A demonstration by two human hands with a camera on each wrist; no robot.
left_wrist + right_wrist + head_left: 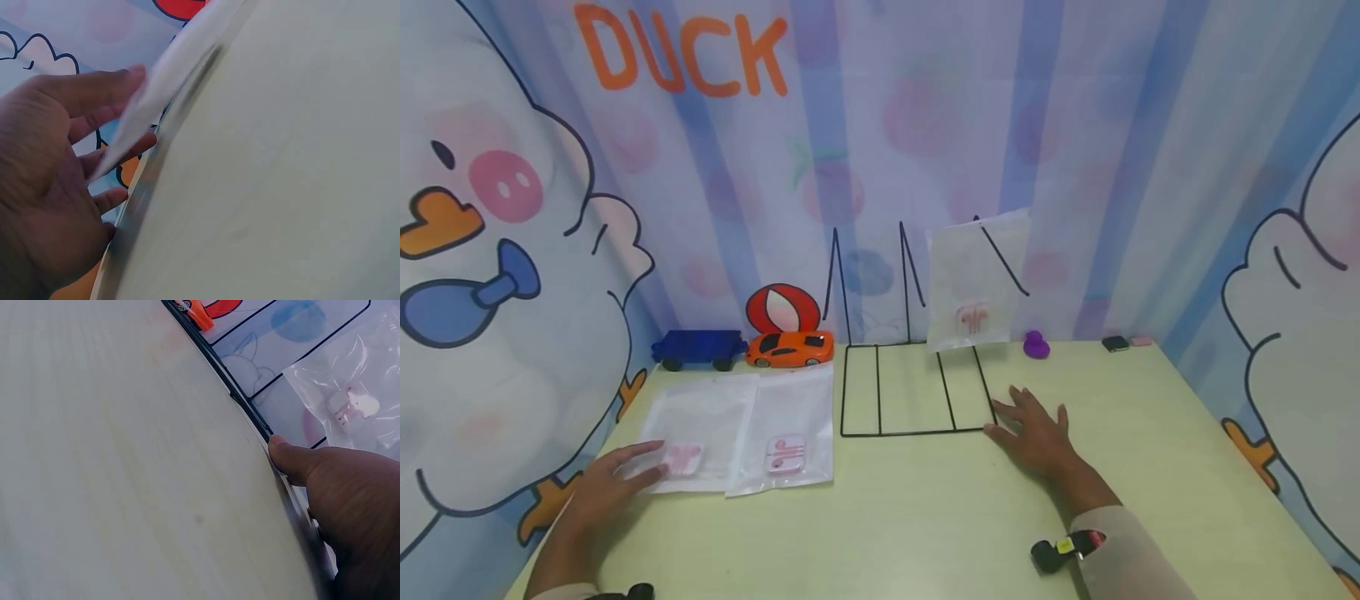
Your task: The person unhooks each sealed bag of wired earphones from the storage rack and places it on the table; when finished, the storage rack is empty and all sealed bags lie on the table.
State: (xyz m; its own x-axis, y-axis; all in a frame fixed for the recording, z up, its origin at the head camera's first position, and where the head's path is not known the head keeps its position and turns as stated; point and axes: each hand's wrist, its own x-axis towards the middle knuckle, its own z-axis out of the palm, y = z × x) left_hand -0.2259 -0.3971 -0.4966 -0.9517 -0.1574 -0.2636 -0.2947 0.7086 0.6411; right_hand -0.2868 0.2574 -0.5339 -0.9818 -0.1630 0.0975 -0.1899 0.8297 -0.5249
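Observation:
My left hand [613,487] is at the near left corner of a clear plastic bag [711,408]. In the left wrist view the bag's raised edge [156,81] runs between thumb and fingers, which pinch it. A small pink-and-white case shows in that bag. Beside it, edges overlapping, lies a second bag [816,417] with earphones in a case. My right hand [1037,437] rests at the front right corner of a black wire rack [895,433], fingers spread, thumb touching the frame. From the rack's right hook hangs a third bag [951,267] with a similar case.
Behind the flat bags stand a blue toy wagon [700,346] and an orange toy car [790,350]. A purple figure [1036,344] sits right of the rack. Small black [1116,343] and pink pieces [1141,341] lie at the back right edge. Printed curtains surround the table.

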